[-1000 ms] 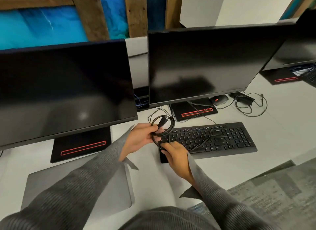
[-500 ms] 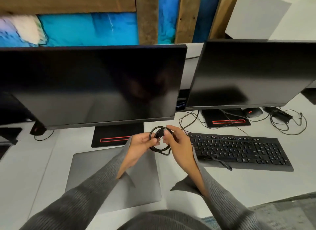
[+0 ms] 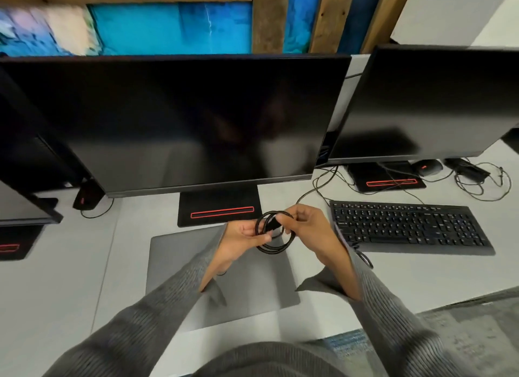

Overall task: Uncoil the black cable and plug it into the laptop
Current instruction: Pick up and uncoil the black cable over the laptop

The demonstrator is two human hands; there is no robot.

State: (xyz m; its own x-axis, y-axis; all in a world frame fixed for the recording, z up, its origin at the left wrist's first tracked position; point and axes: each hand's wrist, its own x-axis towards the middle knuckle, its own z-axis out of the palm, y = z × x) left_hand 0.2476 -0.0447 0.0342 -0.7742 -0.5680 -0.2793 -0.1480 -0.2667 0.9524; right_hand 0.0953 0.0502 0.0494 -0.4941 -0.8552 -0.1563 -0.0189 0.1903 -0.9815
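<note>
head view: both hands grip the coiled cable (image 3: 273, 233) above the closed laptop (image 3: 179, 267); left hand (image 3: 241, 243) pinches the loops, right hand (image 3: 310, 230) holds the far side. risk: loops snag or knot if pulled apart fast.

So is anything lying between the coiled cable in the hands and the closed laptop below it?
Nothing visible does. The black cable, still coiled, is held by both the left hand and right hand right above the closed laptop. The laptop's ports aren't visible.
</note>
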